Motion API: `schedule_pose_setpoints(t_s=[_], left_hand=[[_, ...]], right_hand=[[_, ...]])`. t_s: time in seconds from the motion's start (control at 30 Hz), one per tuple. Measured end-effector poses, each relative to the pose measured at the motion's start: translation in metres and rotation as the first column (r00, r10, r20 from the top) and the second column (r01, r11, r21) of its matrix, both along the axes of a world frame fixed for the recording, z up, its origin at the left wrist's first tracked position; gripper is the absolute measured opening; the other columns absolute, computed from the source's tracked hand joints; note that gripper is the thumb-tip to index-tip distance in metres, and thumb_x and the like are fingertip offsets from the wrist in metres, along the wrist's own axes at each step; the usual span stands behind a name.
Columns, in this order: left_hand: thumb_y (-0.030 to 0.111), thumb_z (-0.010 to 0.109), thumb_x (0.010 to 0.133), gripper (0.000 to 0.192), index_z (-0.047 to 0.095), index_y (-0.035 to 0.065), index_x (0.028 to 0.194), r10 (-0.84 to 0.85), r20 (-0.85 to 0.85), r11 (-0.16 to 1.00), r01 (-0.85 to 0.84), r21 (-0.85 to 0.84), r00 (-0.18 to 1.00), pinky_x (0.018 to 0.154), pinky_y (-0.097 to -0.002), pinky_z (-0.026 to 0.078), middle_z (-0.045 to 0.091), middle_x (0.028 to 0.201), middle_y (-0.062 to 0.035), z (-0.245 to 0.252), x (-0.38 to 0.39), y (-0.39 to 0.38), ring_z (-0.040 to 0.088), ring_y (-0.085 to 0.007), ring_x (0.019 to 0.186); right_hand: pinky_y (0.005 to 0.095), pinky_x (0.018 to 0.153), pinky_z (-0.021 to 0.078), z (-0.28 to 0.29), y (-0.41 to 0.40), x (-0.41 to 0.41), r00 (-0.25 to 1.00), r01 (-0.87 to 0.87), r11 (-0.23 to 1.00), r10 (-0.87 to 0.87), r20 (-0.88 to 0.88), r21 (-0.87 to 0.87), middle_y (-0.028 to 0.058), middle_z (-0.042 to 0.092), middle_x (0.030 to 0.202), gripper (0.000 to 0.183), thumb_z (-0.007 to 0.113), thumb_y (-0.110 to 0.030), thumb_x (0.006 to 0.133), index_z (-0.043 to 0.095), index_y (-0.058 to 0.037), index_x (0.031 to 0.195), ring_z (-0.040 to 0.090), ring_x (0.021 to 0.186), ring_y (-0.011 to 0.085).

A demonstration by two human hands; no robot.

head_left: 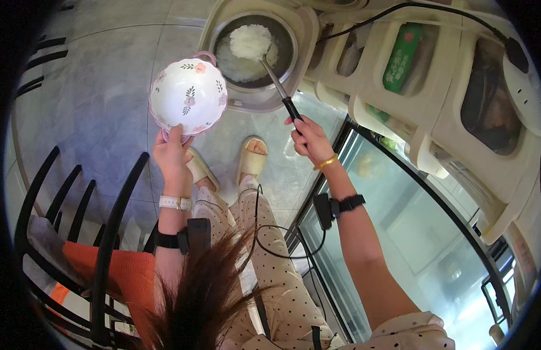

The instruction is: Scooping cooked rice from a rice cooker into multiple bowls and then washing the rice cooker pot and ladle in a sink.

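My left hand (175,148) grips the near handle of a white bowl (169,103) with a scalloped pink rim and a flower pattern. No food shows inside it. The bowl is tilted so its inside faces me, at the left of a beige rice cooker (309,48). In my right hand (312,138) is the black handle of a metal serving spoon (277,83). Its head is hidden at a heap of white rice (251,41) over the cooker's dark inner pot (224,39). Whether the heap rests on the spoon or in the pot, I cannot tell.
White storage bins (445,87) stand at the right, with a power strip (526,96) and black cable (410,5) above. Below them is a black-framed glass panel (384,210). A black slatted chair (106,249) with an orange cloth (130,271) is close at my left.
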State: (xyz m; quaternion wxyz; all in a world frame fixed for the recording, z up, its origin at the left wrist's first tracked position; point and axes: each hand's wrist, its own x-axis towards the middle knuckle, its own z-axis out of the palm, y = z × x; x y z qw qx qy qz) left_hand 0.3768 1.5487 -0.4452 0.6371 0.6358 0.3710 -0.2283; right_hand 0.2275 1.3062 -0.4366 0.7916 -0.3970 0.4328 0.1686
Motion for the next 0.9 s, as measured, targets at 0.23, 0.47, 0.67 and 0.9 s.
schedule_pose_setpoints(t_s=[0.23,0.47,0.67,0.9], left_hand=[[0.004,0.060,0.078,0.021,0.056,-0.0031,0.097,-0.020,-0.034,0.990,0.015,-0.143,0.999,0.076,-0.0331,0.056,0.060,0.094,-0.0113,-0.010,-0.006,-0.006,0.062,-0.0205,0.083],[0.006,0.059,0.080,0.024,0.056,-0.0001,0.102,-0.096,-0.062,0.933,0.068,-0.355,0.994,0.078,-0.0321,0.054,0.061,0.097,-0.0085,-0.006,0.002,-0.046,0.062,-0.0184,0.086],[0.005,0.058,0.081,0.025,0.054,0.0003,0.105,-0.077,-0.016,0.907,0.064,-0.417,0.997,0.081,-0.0336,0.053,0.060,0.100,-0.0082,-0.011,0.002,-0.039,0.061,-0.0185,0.089],[0.004,0.057,0.082,0.026,0.054,0.0006,0.107,0.009,0.004,0.899,-0.006,-0.438,1.000,0.081,-0.0332,0.053,0.060,0.102,-0.0083,-0.024,0.000,-0.021,0.061,-0.0186,0.089]], right_hand=[[0.0195,0.037,0.0225,0.065,0.039,-0.029,0.979,-0.182,0.945,0.201,0.043,-0.271,-0.0061,0.037,0.055,0.018,0.046,-0.021,0.094,0.050,-0.0056,0.103,0.029,0.041,0.0016],[0.0337,0.043,0.0414,0.057,0.033,-0.042,0.705,-0.421,-0.207,0.538,-0.462,-0.883,0.0074,0.055,0.057,0.023,0.062,-0.020,0.081,0.054,-0.0083,0.099,0.054,0.046,0.0243],[0.0302,0.043,0.0405,0.053,0.041,-0.056,0.829,-0.334,-0.012,0.472,-0.300,-0.942,0.0074,0.054,0.056,0.024,0.063,-0.013,0.080,0.055,-0.0070,0.101,0.053,0.045,0.0224],[0.0301,0.042,0.0403,0.038,0.037,-0.040,0.969,-0.206,0.428,0.217,-0.121,-0.880,0.0090,0.054,0.055,0.018,0.056,-0.016,0.087,0.055,-0.0078,0.103,0.053,0.045,0.0215]])
